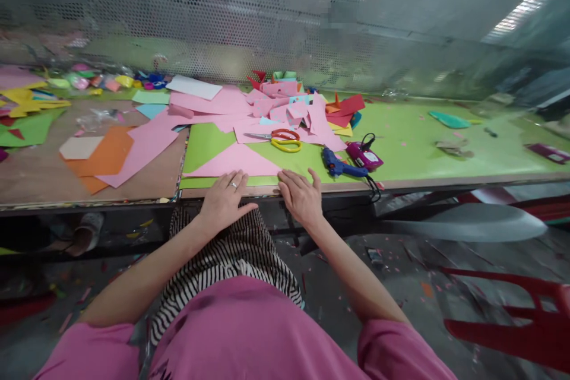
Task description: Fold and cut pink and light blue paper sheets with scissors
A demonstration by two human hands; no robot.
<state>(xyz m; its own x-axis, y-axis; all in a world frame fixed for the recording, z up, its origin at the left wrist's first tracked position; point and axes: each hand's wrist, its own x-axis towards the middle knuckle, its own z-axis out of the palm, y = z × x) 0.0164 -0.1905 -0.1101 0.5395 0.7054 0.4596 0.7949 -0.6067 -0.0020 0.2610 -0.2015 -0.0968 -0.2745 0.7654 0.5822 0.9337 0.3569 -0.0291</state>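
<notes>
Near the desk's [423, 160] front edge lies a pink paper triangle [236, 161]; the person's left hand [224, 199] rests flat and empty on its base, scissors [271, 137] lie behind, and the flat, empty right hand [303, 196] touches its right corner.

Red plastic chair [521, 337] at lower right, teal leaf-shaped piece [449, 120] farther back, perforated metal panel [214, 18] behind.

Silvery perforated wall [249, 6] straight past the fingers [240, 180], bright streak of light [529, 3] way off to their right. Floor [338, 309] below them's gray and kinda scrap-littered, red chair [534, 344] down and right.
</notes>
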